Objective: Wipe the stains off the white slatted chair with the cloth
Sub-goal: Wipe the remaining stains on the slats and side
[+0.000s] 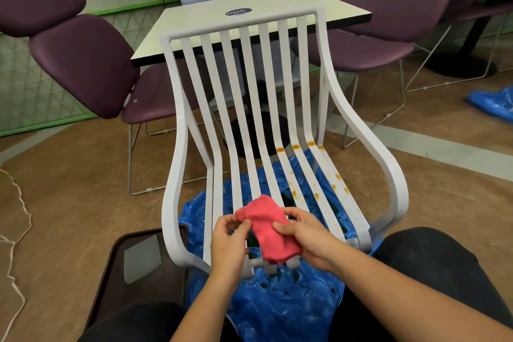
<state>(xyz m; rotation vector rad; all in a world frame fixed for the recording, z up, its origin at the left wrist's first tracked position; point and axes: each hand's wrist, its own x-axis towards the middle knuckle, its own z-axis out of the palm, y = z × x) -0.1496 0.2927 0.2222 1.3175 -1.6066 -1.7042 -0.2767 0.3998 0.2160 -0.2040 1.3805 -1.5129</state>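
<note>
blue sheet (277, 311); left hand (229, 241), right hand (308, 239) grip cloth (266, 228)

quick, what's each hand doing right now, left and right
Left hand: closed, pinching the near-left edge of the red cloth.
Right hand: closed, gripping the same cloth from its right side, over the chair seat.

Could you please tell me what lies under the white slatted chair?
A blue plastic sheet, spotted with dark green, shows through the white slatted chair. The pink cloth, left hand and right hand hide part of it.
</note>
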